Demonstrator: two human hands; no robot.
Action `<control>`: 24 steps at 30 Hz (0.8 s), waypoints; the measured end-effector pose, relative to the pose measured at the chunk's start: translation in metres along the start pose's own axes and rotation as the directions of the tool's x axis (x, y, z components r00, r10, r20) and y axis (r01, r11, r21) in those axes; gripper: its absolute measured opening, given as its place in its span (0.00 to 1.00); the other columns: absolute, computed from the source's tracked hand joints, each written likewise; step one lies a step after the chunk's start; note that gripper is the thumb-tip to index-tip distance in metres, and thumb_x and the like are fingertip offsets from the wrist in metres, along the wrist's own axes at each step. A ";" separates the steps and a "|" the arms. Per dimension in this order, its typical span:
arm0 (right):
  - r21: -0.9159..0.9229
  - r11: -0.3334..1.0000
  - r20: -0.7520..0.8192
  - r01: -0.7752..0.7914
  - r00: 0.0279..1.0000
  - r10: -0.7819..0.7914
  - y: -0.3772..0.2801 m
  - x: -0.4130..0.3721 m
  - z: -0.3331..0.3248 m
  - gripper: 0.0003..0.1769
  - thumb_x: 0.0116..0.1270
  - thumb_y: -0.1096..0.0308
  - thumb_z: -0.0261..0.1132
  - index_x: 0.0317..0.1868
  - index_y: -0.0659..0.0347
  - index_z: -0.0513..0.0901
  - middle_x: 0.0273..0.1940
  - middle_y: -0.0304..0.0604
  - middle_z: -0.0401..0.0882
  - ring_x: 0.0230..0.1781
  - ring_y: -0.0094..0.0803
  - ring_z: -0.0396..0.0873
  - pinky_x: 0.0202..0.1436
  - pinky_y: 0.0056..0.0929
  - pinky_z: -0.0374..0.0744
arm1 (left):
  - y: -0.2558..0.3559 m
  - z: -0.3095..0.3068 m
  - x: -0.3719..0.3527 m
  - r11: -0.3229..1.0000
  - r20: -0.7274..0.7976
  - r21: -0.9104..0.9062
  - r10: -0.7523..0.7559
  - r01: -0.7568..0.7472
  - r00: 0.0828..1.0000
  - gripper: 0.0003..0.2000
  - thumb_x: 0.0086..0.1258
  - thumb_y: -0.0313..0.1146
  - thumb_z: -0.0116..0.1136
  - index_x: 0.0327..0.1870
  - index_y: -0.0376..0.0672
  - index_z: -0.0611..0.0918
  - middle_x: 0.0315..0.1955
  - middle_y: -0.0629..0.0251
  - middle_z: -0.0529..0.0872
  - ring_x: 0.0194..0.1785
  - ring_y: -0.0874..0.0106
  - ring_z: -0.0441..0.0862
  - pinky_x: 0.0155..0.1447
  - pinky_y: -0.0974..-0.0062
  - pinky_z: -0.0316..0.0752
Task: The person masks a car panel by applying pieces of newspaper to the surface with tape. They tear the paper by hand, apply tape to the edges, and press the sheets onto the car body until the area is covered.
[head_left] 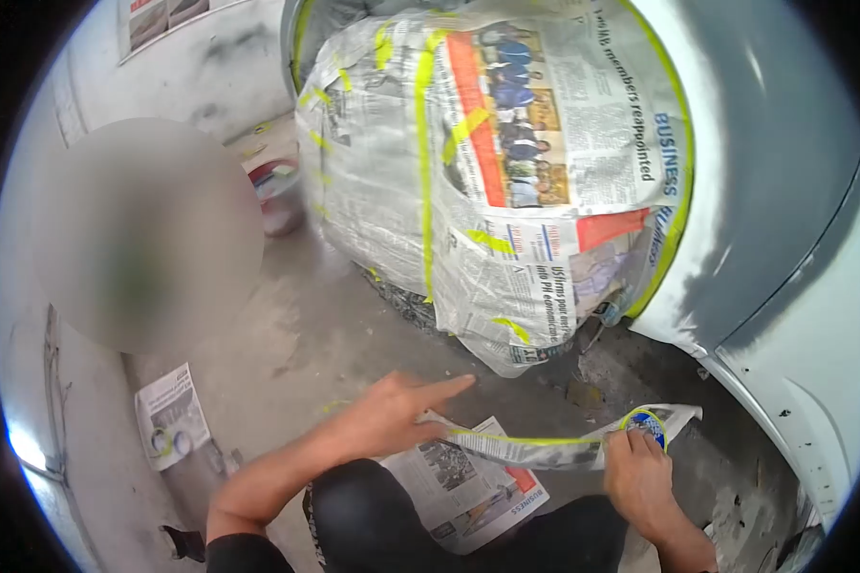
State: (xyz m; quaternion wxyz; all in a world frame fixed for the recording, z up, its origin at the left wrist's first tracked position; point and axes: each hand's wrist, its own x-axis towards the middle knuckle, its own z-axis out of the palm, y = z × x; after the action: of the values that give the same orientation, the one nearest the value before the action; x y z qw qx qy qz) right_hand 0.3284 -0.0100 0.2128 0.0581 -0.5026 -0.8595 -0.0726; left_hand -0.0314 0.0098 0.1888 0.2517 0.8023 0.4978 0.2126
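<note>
A narrow newspaper strip [530, 453] with yellow-green tape along its upper edge stretches between my hands, above my lap. My left hand [392, 415] grips the strip's left end with curled fingers, the index finger pointing out to the right. At the other end, my right hand [637, 475] is closed around a roll of yellow-green masking tape [648, 427] with a blue patterned core. Part of the strip sticks out to the right beyond the roll. Ahead, the wheel is covered in newspaper [373, 181] held by yellow-green tape pieces.
Grey and white car bodywork [784, 191] curves along the right. Loose newspaper sheets [468, 487] lie by my knees. Another newspaper piece [172, 411] is on the floor at left, near the wall. A red-and-white container [279, 199] stands behind a blurred area.
</note>
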 end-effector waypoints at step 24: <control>0.184 0.888 -0.058 0.422 0.906 -0.419 0.024 0.008 -0.030 0.44 0.59 0.65 0.74 0.73 0.73 0.67 0.33 0.50 0.81 0.35 0.47 0.82 0.44 0.45 0.81 | 0.067 0.038 0.052 0.861 -0.142 0.231 0.491 -0.454 0.859 0.06 0.53 0.25 0.61 0.30 0.42 0.78 0.24 0.61 0.77 0.31 0.61 0.78 0.35 0.63 0.76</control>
State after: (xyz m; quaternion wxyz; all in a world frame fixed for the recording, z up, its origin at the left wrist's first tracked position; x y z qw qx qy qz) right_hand 0.3465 0.0026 0.2453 0.0966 -0.2960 -0.9503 -0.0046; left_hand 0.0590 0.0243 0.2052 0.0638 0.8953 0.3252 0.2976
